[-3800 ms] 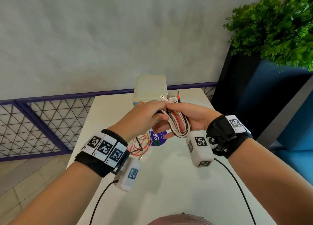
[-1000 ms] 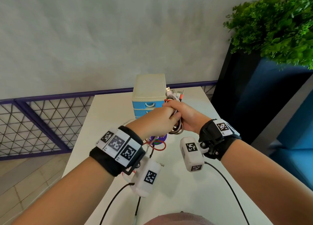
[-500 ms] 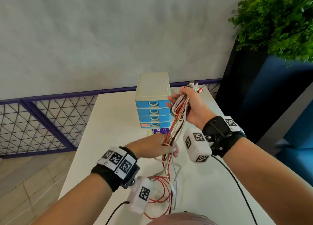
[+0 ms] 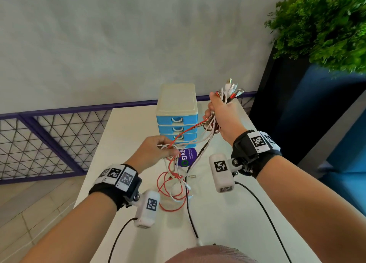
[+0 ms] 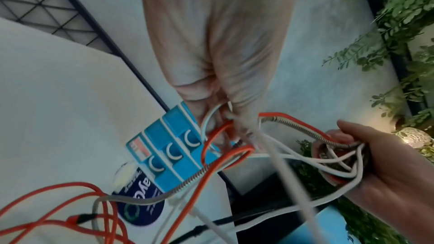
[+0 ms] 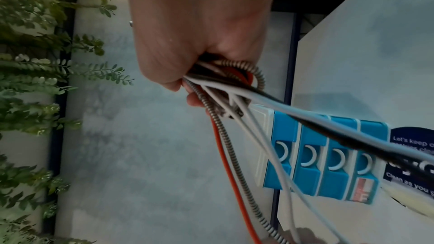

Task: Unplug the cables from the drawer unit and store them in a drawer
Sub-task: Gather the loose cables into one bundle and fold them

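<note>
A small drawer unit [image 4: 176, 112] with a cream top and several blue drawers, all closed, stands at the table's far edge. My right hand [image 4: 221, 114] is raised beside its right side and grips a bundle of cables [image 4: 227, 92], white, red, black and braided, with the plugs sticking up above the fist. The strands slope down to my left hand [image 4: 158, 150], which pinches them in front of the lowest drawers. Below it the loose cable ends [image 4: 174, 189] lie in red and white loops on the table. The same grips show in the wrist views: right hand [image 6: 195, 58], left hand [image 5: 223, 88], drawer unit [image 5: 173, 153].
The white table [image 4: 227, 233] carries a round purple sticker [image 4: 187, 157] in front of the unit. A purple metal fence [image 4: 49, 140] runs behind and to the left. A dark planter [image 4: 293, 96] with a green plant [image 4: 326, 25] stands at the right.
My right hand has lifted the cable bundle up and to the right of the unit. My left hand has slid down the strands, drawing them out, then risen a little.
</note>
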Demonstrator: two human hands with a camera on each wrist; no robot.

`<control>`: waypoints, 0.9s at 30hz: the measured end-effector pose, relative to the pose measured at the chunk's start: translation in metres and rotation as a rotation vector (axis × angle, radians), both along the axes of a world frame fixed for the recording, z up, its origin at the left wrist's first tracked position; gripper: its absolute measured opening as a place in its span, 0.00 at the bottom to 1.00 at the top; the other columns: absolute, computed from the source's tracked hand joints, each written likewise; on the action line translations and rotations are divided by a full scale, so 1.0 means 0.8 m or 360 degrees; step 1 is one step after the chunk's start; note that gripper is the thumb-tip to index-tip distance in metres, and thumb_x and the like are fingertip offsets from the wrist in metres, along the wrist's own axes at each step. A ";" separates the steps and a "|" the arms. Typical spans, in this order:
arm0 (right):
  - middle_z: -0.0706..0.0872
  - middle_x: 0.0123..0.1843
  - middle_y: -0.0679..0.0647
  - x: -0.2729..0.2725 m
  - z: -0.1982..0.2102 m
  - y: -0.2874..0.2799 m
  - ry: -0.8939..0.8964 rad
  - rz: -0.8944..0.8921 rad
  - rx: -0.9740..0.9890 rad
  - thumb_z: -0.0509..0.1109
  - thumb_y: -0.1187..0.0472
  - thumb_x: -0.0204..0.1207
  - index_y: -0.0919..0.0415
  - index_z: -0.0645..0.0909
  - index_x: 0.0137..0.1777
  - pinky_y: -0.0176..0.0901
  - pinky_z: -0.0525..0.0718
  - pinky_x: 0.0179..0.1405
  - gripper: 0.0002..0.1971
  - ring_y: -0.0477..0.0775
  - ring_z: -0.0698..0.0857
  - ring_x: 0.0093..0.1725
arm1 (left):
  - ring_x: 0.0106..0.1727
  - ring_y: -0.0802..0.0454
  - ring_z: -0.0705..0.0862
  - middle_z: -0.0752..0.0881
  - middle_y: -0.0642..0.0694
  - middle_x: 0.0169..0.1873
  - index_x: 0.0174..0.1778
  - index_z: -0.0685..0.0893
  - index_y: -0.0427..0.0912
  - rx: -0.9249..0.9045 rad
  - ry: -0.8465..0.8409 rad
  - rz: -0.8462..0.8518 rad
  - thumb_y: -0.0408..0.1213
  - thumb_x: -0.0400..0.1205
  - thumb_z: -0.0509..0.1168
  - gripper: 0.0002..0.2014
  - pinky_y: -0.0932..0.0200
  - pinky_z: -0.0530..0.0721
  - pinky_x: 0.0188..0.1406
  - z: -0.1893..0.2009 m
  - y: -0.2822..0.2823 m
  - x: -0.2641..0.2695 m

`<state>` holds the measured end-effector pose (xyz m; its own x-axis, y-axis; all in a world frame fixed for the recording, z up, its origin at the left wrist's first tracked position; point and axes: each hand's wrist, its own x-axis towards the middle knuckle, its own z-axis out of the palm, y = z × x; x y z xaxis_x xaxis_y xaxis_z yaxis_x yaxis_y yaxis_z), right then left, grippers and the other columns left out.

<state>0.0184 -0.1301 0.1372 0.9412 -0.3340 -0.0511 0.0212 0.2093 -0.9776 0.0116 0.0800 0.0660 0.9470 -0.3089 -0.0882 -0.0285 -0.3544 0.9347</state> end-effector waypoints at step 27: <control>0.77 0.22 0.51 0.003 0.014 0.002 0.0150 -0.0233 -0.0192 0.63 0.53 0.83 0.59 0.71 0.46 0.47 0.84 0.29 0.10 0.48 0.79 0.19 | 0.27 0.58 0.76 0.79 0.54 0.25 0.31 0.80 0.47 0.1526 -0.0528 -0.0423 0.65 0.80 0.55 0.26 0.55 0.75 0.38 0.049 0.024 0.012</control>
<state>0.0211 -0.1285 0.1482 0.8751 -0.4758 -0.0880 -0.0500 0.0921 -0.9945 0.0214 0.0995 0.1056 0.8804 -0.4484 -0.1543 -0.4174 -0.8873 0.1963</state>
